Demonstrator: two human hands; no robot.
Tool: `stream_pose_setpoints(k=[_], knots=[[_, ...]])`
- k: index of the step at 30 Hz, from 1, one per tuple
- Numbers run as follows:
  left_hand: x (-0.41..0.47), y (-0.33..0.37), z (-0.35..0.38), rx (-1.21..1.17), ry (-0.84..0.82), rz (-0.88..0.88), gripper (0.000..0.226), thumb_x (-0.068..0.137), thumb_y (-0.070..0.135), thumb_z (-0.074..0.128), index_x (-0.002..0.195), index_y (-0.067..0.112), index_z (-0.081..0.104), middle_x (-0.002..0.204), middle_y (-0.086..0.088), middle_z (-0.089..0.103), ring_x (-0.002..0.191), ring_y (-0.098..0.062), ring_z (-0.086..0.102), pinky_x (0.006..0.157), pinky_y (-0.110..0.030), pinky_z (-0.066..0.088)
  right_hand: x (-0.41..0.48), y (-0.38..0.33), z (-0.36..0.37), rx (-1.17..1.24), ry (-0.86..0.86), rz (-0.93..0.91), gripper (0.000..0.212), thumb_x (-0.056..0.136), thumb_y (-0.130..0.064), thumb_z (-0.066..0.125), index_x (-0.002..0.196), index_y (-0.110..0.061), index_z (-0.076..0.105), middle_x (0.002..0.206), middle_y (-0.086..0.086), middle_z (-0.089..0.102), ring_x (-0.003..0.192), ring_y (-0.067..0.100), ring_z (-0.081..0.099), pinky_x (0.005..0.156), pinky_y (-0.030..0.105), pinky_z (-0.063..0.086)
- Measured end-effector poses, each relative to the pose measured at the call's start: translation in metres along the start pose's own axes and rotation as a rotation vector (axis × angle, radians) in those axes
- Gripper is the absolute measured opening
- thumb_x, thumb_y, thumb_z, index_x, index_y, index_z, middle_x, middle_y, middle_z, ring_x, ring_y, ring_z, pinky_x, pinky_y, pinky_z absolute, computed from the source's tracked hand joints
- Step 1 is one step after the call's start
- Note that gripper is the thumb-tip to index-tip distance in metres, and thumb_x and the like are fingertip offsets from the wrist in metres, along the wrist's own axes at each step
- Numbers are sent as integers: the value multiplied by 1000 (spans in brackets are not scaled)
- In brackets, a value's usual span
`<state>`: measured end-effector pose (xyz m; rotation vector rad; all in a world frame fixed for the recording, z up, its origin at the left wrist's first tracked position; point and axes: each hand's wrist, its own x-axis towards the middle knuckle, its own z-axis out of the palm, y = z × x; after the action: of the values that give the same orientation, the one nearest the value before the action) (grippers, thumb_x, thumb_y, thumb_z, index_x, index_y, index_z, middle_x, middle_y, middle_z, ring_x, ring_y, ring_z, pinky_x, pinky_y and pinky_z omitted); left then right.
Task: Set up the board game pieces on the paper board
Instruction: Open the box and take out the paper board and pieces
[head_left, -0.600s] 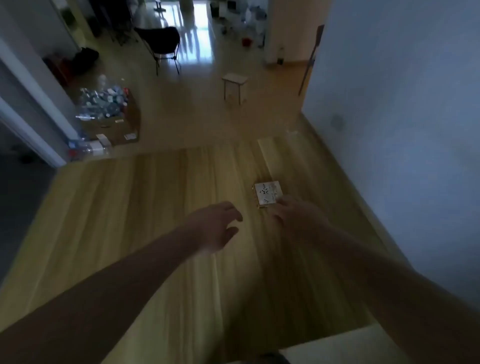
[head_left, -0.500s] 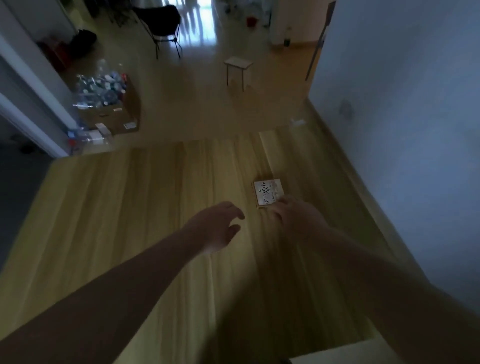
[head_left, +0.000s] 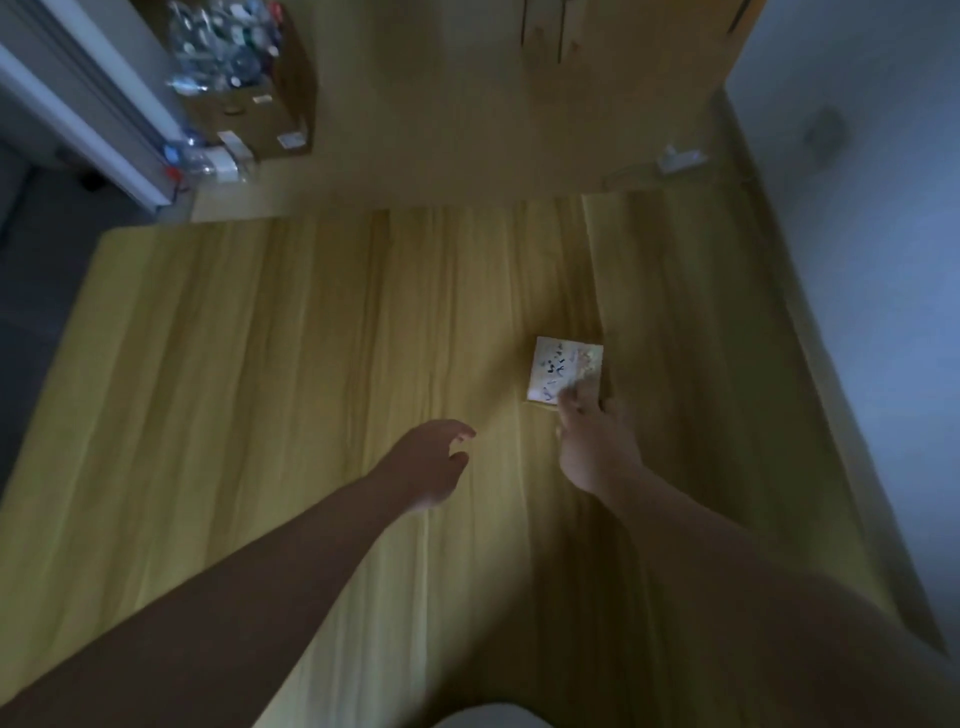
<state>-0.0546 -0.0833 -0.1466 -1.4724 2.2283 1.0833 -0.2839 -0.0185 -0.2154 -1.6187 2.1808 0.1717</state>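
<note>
While the left hand (head_left: 431, 467) hovers relaxed, the right hand (head_left: 592, 447), grip unclear, touches the near-square, slightly clockwise-turned box (head_left: 553, 369)

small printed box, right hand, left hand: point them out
small printed box (head_left: 551, 370), head view, on its white lid.
right hand (head_left: 592, 449), head view, back of the hand.
left hand (head_left: 428, 462), head view, back of the hand.
</note>
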Motion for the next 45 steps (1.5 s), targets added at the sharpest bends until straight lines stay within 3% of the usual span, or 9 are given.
stream_pose_setpoints(k=[7, 12, 16, 20, 24, 28, 32, 38, 45], knots=[[-7, -52, -4, -111, 77, -137, 42, 95, 12, 51, 136, 12, 56, 140, -12, 56, 128, -27, 52, 101, -27, 39, -39, -109, 33, 28, -55, -272, 67, 91, -21, 55, 150, -24, 23, 165, 6, 9, 136, 41, 33, 109, 52, 35], [-29, -110, -9, -222, 125, -247, 42, 80, 10, 48, 118, 15, 67, 112, -10, 71, 91, -28, 65, 72, -28, 51, -53, -168, 47, 174, -121, -408, 61, 93, -15, 52, 151, -21, 35, 161, 4, 21, 137, 37, 35, 109, 52, 38], [-44, -130, -7, -379, 229, -290, 43, 85, 15, 49, 122, 31, 63, 109, 3, 71, 96, -24, 65, 75, -29, 50, -48, -186, 47, 547, -41, -93, 42, 95, -3, 50, 135, -11, 56, 141, 9, 52, 126, 24, 52, 100, 38, 48], [-50, -136, -5, -553, 197, -262, 55, 81, 10, 52, 130, 35, 58, 110, 12, 69, 95, -15, 66, 81, -37, 56, -43, -201, 29, 712, -212, 121, 29, 98, -8, 47, 124, -13, 59, 105, 3, 67, 88, 21, 66, 56, 24, 43], [-51, -134, -5, -588, 375, -249, 59, 81, 3, 59, 136, 22, 51, 117, 8, 64, 95, -11, 62, 75, -26, 50, -47, -205, 27, 789, -71, 83, 40, 88, -16, 63, 127, -24, 57, 107, -7, 68, 93, 18, 66, 76, 39, 57], [-53, -122, -12, -566, 524, -109, 65, 72, -4, 61, 129, 25, 50, 122, 8, 58, 108, -9, 56, 85, -24, 49, -57, -198, 21, 635, 119, 20, 64, 87, -20, 70, 145, -29, 44, 124, -6, 46, 111, 10, 50, 100, 31, 46], [-50, -111, -26, -543, 537, 32, 77, 67, -10, 52, 128, 36, 47, 118, 16, 59, 107, -4, 57, 82, -20, 46, -56, -193, 10, 643, 275, 66, 45, 101, -34, 55, 144, -23, 49, 124, 3, 57, 110, 19, 58, 93, 36, 50], [-46, -110, -33, -539, 505, 21, 83, 70, -2, 55, 142, 36, 39, 128, 11, 51, 113, -8, 52, 87, -22, 44, -49, -193, -2, 715, 417, 158, 29, 104, -42, 42, 115, -19, 58, 85, -9, 62, 76, 14, 62, 61, 29, 40], [-48, -120, -20, -327, 495, 14, 62, 80, 0, 63, 138, 16, 50, 139, -5, 52, 123, -24, 51, 92, -29, 40, -36, -192, 1, 1024, 330, 403, 27, 105, -45, 38, 100, -22, 52, 83, -5, 69, 73, 22, 69, 69, 48, 58]])
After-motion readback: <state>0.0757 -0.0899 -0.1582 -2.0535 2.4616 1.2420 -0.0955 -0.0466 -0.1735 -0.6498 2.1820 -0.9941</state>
